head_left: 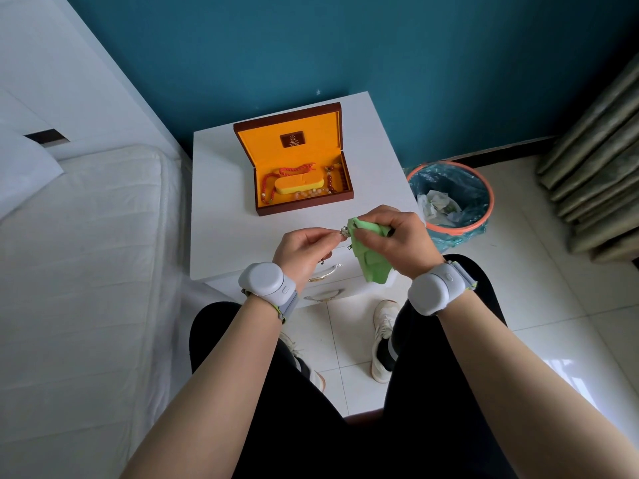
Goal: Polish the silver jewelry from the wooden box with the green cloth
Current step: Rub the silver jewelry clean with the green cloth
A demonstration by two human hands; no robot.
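Both forearms reach forward from the bottom edge, bare, each with a grey-white wrist device (268, 283) strapped just behind the hand. Beyond the hands stands a white nightstand (221, 216), and on its top, well past the fingers, sits the wooden box (294, 160) with its lid raised and its orange lining showing; red and amber bead strands (276, 183) lie around an orange cushion inside. A small brown plaque on the inner lid carries a mark too small to read. To the right of the right hand, on the tiled floor, is an orange-rimmed bin (453, 202) lined with a blue bag. The right hand (397, 236), fingers curled, grips the green cloth (371, 252), whose loose end hangs below the palm over the nightstand's front edge. The left hand (304, 247) is curled too, thumb and forefinger pinching a small silver jewelry piece (344, 231) between the 2 hands, touching the cloth's upper corner. What kind of piece it is cannot be told.
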